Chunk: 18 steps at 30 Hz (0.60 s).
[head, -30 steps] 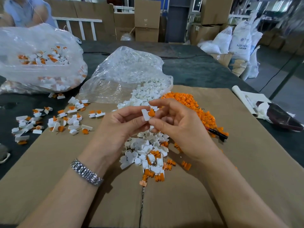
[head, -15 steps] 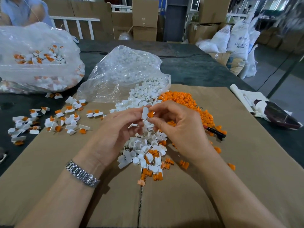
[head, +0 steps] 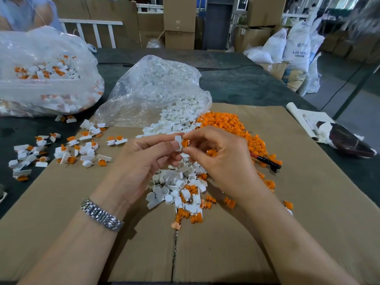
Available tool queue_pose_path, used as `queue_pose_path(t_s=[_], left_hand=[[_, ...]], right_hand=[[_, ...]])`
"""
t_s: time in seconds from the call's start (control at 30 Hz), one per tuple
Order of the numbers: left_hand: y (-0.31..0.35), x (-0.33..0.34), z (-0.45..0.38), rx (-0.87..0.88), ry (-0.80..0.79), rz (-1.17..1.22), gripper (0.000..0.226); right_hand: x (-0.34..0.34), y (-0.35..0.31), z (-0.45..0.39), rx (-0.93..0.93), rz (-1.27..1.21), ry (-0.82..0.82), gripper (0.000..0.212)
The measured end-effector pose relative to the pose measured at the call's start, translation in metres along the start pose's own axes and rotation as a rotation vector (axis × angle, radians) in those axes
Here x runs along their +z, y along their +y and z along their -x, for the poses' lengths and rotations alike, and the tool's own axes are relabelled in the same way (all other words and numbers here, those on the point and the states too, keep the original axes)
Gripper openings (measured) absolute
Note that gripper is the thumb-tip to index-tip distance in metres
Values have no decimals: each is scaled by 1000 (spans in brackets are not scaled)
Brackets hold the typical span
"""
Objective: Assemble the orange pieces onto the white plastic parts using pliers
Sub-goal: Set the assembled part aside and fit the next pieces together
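My left hand (head: 144, 161) pinches a small white plastic part (head: 178, 142) between thumb and fingers. My right hand (head: 222, 159) pinches an orange piece (head: 185, 142) and holds it against the white part's right side. Both hands hover above a mixed heap of white parts and orange pieces (head: 181, 190) on the cardboard sheet (head: 308, 202). A larger pile of orange pieces (head: 232, 128) lies behind my right hand. Pliers with a red and black handle (head: 267, 162) lie on the cardboard beside that pile, partly hidden by my right hand.
An open clear bag of white parts (head: 156, 93) spills toward my hands. Assembled white-and-orange pieces (head: 67, 149) are scattered at the left, below a second clear bag (head: 45, 73) of them. A dark object on white paper (head: 339, 138) lies at the right. A person sits at the far left.
Both hands have stayed together over the heap while the orange piece is worked against the white part; the view has shifted slightly.
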<state>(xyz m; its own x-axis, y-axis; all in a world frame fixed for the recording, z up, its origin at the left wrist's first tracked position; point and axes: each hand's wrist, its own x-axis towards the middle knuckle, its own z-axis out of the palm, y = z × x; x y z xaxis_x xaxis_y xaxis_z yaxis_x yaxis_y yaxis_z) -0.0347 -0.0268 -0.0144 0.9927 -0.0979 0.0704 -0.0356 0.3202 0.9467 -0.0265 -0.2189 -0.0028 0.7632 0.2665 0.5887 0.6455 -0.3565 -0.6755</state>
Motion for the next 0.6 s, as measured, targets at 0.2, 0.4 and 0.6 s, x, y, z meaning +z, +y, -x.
queue_pose_path(t_s=[0.2,0.4,0.6], left_hand=[[0,1,0,-4,-4,-31,36],[0,1,-1,-26,8,-36,33],[1,1,0,-53,0,6,27]], right_hand=[[1,1,0,9,0,-8,23],[2,1,0,5,27,-38,22],[2,2,0,2,33,-50,24]])
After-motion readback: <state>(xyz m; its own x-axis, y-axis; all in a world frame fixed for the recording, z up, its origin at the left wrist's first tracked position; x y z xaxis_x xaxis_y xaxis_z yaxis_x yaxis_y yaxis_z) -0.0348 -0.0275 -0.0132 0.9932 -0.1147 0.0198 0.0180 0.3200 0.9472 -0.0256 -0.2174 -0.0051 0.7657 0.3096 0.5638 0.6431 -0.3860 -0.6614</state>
